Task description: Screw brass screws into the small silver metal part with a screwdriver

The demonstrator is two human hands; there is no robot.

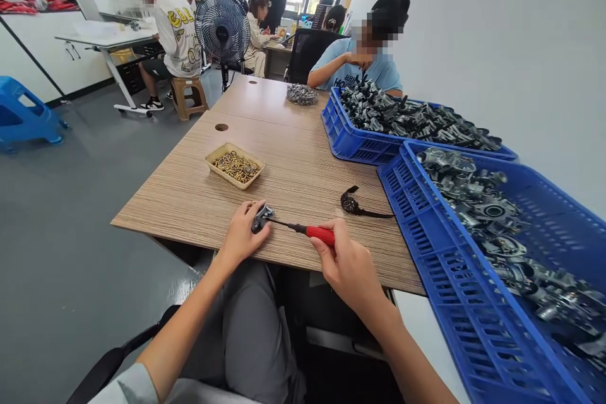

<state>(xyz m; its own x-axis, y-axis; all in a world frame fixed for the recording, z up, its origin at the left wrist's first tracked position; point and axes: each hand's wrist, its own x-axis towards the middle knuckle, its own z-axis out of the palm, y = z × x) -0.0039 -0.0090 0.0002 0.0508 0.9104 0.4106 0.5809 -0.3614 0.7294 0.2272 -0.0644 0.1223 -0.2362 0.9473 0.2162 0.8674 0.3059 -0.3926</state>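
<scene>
My left hand [242, 235] grips a small grey metal part [261, 216] at the near edge of the wooden table [189, 199]. In my right hand [348, 265] is a screwdriver with a red handle [318, 234]; its thin shaft points left and its tip meets the metal part. A shallow tan tray of brass screws [235, 166] lies just beyond my left hand. A black wristwatch [354, 204] lies on the table a little past my right hand.
Two blue crates of metal parts stand to the right, one near [454, 303] and one farther [353, 139]. A seated person works behind the far crate, beside a pile of parts [302, 94]. More people, a standing fan [222, 28] and a blue stool [23, 117] are beyond.
</scene>
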